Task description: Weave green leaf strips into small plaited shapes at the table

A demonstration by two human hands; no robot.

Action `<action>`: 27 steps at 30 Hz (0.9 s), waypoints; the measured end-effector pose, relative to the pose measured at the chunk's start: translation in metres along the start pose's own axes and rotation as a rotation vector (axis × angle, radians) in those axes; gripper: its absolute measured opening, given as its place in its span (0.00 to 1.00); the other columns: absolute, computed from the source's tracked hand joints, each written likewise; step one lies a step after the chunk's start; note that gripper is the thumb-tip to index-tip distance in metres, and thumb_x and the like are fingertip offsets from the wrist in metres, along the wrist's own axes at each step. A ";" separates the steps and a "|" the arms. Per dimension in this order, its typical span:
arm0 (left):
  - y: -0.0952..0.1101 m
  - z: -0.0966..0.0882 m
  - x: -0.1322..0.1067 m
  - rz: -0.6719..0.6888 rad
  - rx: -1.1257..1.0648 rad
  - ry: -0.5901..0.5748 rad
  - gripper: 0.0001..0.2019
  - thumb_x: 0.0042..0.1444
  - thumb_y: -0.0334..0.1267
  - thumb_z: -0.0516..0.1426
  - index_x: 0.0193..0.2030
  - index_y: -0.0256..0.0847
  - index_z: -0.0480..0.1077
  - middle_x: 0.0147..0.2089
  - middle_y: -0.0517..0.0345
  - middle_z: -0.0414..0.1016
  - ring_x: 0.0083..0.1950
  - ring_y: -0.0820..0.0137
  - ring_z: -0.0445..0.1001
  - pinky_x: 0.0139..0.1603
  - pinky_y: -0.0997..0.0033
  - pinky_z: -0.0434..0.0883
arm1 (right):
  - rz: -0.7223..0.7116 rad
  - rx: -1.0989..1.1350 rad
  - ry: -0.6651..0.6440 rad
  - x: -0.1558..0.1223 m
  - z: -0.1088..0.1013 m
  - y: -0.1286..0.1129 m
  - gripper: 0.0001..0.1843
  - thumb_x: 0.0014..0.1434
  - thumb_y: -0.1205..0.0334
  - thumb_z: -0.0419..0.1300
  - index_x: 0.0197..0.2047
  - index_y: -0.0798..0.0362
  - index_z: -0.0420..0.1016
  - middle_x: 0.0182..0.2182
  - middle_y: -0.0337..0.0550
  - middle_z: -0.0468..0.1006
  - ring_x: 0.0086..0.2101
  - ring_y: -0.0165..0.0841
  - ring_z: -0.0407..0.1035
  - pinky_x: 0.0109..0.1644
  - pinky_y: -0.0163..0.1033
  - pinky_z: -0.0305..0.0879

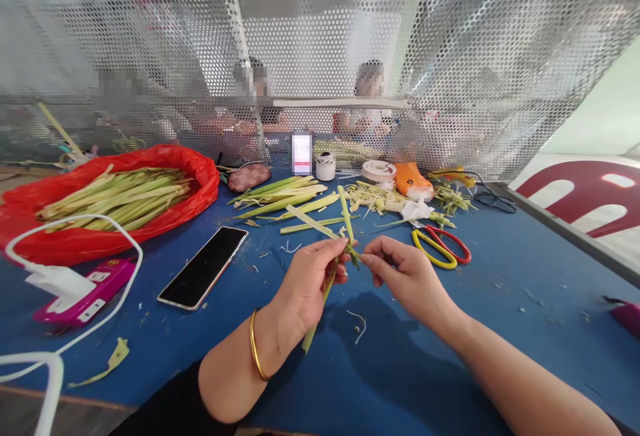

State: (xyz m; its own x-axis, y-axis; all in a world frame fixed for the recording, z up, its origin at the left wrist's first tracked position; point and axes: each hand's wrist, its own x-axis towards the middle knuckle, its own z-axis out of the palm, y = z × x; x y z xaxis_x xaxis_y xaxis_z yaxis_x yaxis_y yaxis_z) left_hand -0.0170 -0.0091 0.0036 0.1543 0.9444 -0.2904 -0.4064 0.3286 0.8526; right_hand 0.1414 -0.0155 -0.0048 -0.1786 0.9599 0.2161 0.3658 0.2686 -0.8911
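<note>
My left hand (317,276), with a gold bangle at the wrist, is closed on several pale green corn husk strips (347,213). They cross at a small green knot between the fingertips, and one tail (311,337) hangs below the palm. My right hand (400,263) pinches at the knot's right side, thumb against forefinger; the tip it grips is too small to make out fully. Just beyond both hands lie loose corn husks (280,197). Scissors (440,247) with one yellow and one red handle rest to the right of my right hand.
On the blue table (400,369), a phone (204,268) lies left. Farther left are a red bag (200,183) of husks and a pink power strip (85,293) with a white cable. A perforated metal screen (320,43) stands behind, people beyond it. Tape (379,173) sits at the back.
</note>
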 end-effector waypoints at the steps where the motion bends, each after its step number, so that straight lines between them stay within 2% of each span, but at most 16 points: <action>1: -0.001 0.001 0.000 0.013 0.006 0.002 0.10 0.47 0.41 0.65 0.29 0.35 0.76 0.25 0.61 0.69 0.23 0.80 0.64 0.26 0.79 0.63 | 0.024 0.067 -0.017 0.000 0.001 0.000 0.11 0.59 0.55 0.57 0.30 0.52 0.69 0.19 0.32 0.67 0.21 0.27 0.62 0.27 0.34 0.58; 5: -0.008 0.004 -0.002 0.041 0.052 0.006 0.10 0.47 0.41 0.65 0.26 0.35 0.73 0.24 0.61 0.69 0.23 0.80 0.64 0.27 0.78 0.63 | 0.086 0.262 -0.034 0.000 0.006 0.001 0.12 0.57 0.53 0.60 0.30 0.53 0.69 0.23 0.34 0.71 0.23 0.28 0.67 0.29 0.34 0.62; 10: -0.011 0.006 -0.005 0.003 0.039 0.002 0.11 0.48 0.40 0.65 0.26 0.35 0.71 0.24 0.61 0.69 0.23 0.79 0.65 0.26 0.77 0.64 | 0.101 0.266 -0.014 0.000 0.008 0.003 0.13 0.56 0.53 0.61 0.27 0.53 0.69 0.21 0.34 0.70 0.21 0.27 0.66 0.27 0.34 0.61; 13: -0.010 0.005 -0.004 -0.024 0.035 -0.012 0.12 0.48 0.43 0.64 0.28 0.36 0.71 0.26 0.60 0.71 0.25 0.77 0.67 0.26 0.76 0.65 | 0.099 0.259 0.002 0.001 0.007 0.002 0.14 0.54 0.52 0.62 0.27 0.53 0.69 0.21 0.36 0.72 0.22 0.28 0.66 0.28 0.35 0.62; 18: -0.009 0.005 -0.006 -0.075 0.068 -0.046 0.10 0.47 0.40 0.65 0.30 0.35 0.72 0.26 0.60 0.71 0.24 0.78 0.67 0.25 0.77 0.66 | 0.254 0.493 -0.044 0.003 0.004 0.002 0.16 0.53 0.48 0.63 0.30 0.54 0.72 0.24 0.39 0.73 0.27 0.31 0.68 0.32 0.36 0.65; 20: -0.009 0.005 -0.006 -0.130 0.080 -0.065 0.11 0.48 0.41 0.64 0.29 0.35 0.71 0.26 0.60 0.70 0.23 0.78 0.67 0.24 0.77 0.66 | 0.288 0.571 -0.064 0.003 0.003 0.005 0.15 0.52 0.50 0.64 0.29 0.54 0.72 0.23 0.38 0.71 0.27 0.30 0.67 0.32 0.35 0.64; 23: -0.009 0.005 -0.007 -0.169 0.118 -0.110 0.13 0.47 0.43 0.64 0.26 0.35 0.70 0.24 0.60 0.69 0.22 0.77 0.67 0.22 0.77 0.64 | 0.239 0.594 -0.011 0.005 0.003 0.007 0.11 0.50 0.56 0.67 0.26 0.55 0.73 0.22 0.35 0.69 0.26 0.27 0.64 0.33 0.34 0.61; 27: -0.008 0.004 -0.007 -0.231 0.153 -0.117 0.08 0.47 0.38 0.63 0.26 0.35 0.72 0.24 0.59 0.71 0.22 0.77 0.68 0.23 0.77 0.64 | 0.202 0.565 -0.001 0.004 0.004 0.005 0.10 0.50 0.58 0.66 0.25 0.55 0.73 0.22 0.36 0.70 0.25 0.26 0.63 0.33 0.34 0.60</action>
State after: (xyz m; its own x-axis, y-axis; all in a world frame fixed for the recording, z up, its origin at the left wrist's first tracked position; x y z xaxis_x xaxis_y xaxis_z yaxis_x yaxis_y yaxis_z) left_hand -0.0115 -0.0179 0.0005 0.3336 0.8338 -0.4400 -0.2096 0.5206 0.8277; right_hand 0.1390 -0.0108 -0.0100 -0.1569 0.9874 0.0205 -0.1502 -0.0033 -0.9887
